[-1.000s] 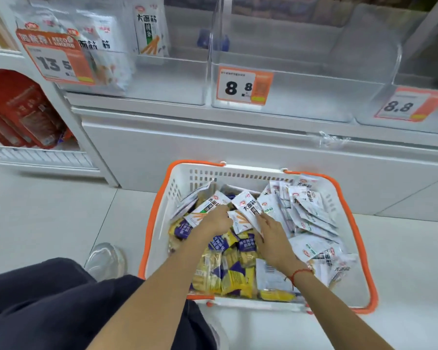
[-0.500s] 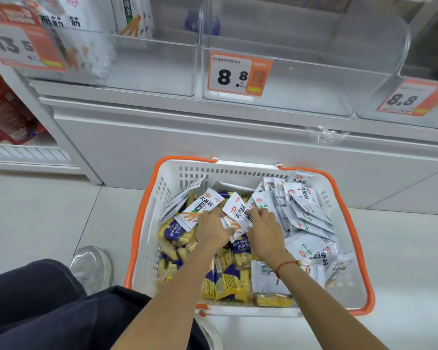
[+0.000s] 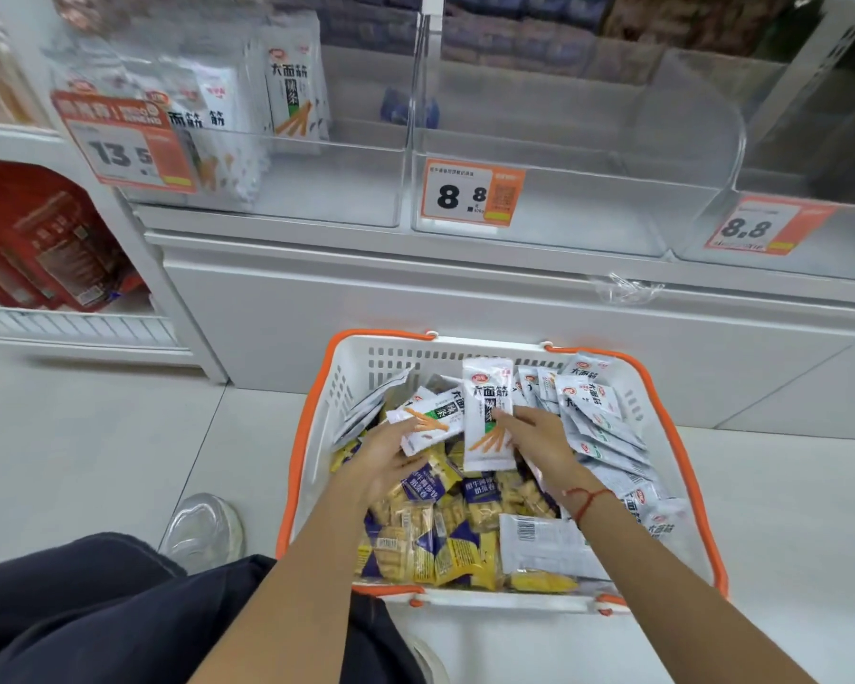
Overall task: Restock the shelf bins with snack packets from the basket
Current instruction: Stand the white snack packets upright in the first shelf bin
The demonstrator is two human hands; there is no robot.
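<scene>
Right hand (image 3: pixel 534 444): upright white packet (image 3: pixel 487 417) pinched, long axis toward the shelf.
Left hand (image 3: pixel 391 461): tilted packet (image 3: pixel 428 424) gripped.
Bins (image 3: pixel 554 214): straight ahead, above the basket (image 3: pixel 312 436).

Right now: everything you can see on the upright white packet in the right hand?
The white packet is a glossy, flat, foil-like sachet with a red logo, black characters, a green band and orange sticks printed on it. It stands upright over the basket, face to camera, pinched along its right edge by the right hand.
</scene>
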